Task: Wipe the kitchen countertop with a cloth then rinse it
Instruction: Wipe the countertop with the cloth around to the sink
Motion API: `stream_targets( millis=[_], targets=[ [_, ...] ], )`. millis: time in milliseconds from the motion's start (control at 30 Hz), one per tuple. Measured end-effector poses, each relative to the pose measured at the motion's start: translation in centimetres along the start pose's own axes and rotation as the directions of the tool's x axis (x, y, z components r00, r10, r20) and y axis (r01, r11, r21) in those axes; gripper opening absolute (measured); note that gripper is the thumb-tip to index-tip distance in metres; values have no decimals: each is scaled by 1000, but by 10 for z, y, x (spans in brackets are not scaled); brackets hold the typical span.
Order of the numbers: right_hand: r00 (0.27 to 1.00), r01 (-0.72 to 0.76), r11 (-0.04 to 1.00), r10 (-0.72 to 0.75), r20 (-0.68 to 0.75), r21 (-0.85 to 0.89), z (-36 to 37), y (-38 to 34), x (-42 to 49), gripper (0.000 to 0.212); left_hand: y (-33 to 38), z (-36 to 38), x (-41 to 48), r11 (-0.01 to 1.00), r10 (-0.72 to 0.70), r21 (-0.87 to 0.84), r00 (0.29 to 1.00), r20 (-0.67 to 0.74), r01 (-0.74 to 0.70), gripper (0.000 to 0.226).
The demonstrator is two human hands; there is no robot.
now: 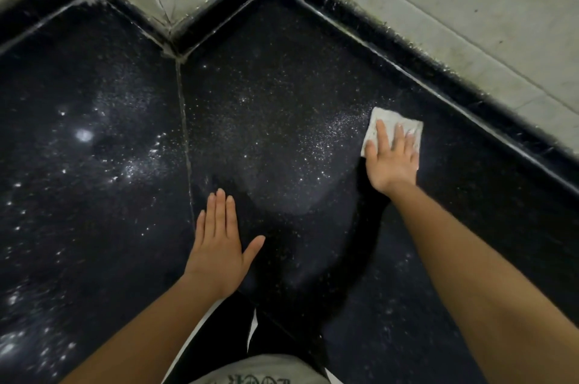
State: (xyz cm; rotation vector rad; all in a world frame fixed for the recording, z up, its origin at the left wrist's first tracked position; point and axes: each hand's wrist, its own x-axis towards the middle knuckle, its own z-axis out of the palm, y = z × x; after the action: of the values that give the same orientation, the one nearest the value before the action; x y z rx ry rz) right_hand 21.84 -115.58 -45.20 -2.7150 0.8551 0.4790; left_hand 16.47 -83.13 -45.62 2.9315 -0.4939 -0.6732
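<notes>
Left hand [219,245]: is lying flat, palm down, on the countertop [282,76]; the four fingers are lying straight and close together, and the thumb is pointing out to the right.
Left forearm [150,314]: bare, is reaching up from the lower left edge towards the middle, wrist straight.
Right hand [391,158]: is reaching farther forward and pressing palm down on the cloth [388,118], fingers straight and slightly spread over it.
Right forearm [470,252]: bare, is stretching from the lower right corner up and leftward.
Spacing: the hands are lying well apart.
</notes>
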Motion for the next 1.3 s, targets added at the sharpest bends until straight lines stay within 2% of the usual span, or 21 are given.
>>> stream_targets(
  millis=[67, 133, 267, 300, 400, 433, 467, 500, 533, 567, 600, 667, 733, 800, 833, 900, 1000, 1200, 1300],
  targets=[
    [997, 77, 996, -76, 17, -42, 15, -9, -28, 55, 1, 0, 0, 1000, 1, -3, 1000, 9, -1, 91],
    [977, 215, 972, -215, 17, -99, 35, -17, -63, 56, 1, -2, 0, 1000, 5, -28, 1000, 26, -4, 91],
    [876, 481, 866, -477, 67, -133, 57, -21, -113, 59, 1, -4, 0, 999, 6, -51, 999, 54, -3, 92],
    [834, 552, 821, -541, 110, -147, 56, -16, -116, 57, 1, -4, 0, 998, 7, -64, 998, 57, -3, 93],
    [635, 772, 619, -741, 218, -142, 35, 5, -96, 51, 0, -4, 1, 997, 3, -71, 998, 66, 2, 95],
    [605, 796, 585, -767, 213, -154, 28, 10, -82, 49, 1, -4, 1, 997, 2, -74, 998, 65, 3, 95],
    [640, 767, 617, -755, 142, -175, 22, 14, -67, 49, 1, -5, 1, 997, 3, -77, 998, 64, 2, 94],
    [728, 677, 712, -686, 25, -183, 15, 18, -50, 55, 1, -5, 1, 997, 4, -76, 998, 68, 1, 93],
    [838, 527, 831, -543, -56, -176, 8, 22, -36, 63, 1, -4, 1, 997, 3, -72, 998, 68, 2, 91],
    [932, 339, 926, -355, -75, -168, 2, 27, -22, 66, 0, -3, 1, 998, 2, -69, 998, 58, 2, 91],
    [983, 168, 976, -177, -51, -141, -1, 31, -11, 63, 0, -1, 1, 998, 7, -64, 999, 41, -5, 91],
    [997, -74, 997, 74, -9, -1, -2, 32, 1, 55, 0, 0, 1, 997, 14, -71, 1000, 11, -13, 93],
    [989, -143, 989, 145, -38, 47, -1, 18, -6, 54, -1, 1, 1, 998, 20, -64, 1000, -15, -21, 93],
    [993, -108, 994, 109, -34, 34, 12, 1, -25, 54, -2, 4, 1, 999, 36, -37, 999, -21, -36, 93],
    [999, -43, 999, 43, -25, 3, 22, -6, -40, 54, -2, 5, 2, 999, 43, -29, 998, -42, -44, 93],
    [985, 168, 981, -172, -32, -94, 44, -22, -81, 54, -3, 6, 2, 999, 38, -10, 997, -65, -39, 91],
    [904, 419, 894, -427, -19, -159, 70, -42, -127, 54, -3, 5, 2, 999, 20, -28, 999, -37, -21, 88],
    [753, 657, 733, -651, 95, -177, 60, -108, -109, 50, -3, 4, 2, 999, 7, -41, 999, -46, -9, 87],
    [746, 666, 736, -651, 143, -123, 53, -135, -82, 49, -2, 7, 1, 999, 25, -38, 994, -106, -29, 94]
  ],
)
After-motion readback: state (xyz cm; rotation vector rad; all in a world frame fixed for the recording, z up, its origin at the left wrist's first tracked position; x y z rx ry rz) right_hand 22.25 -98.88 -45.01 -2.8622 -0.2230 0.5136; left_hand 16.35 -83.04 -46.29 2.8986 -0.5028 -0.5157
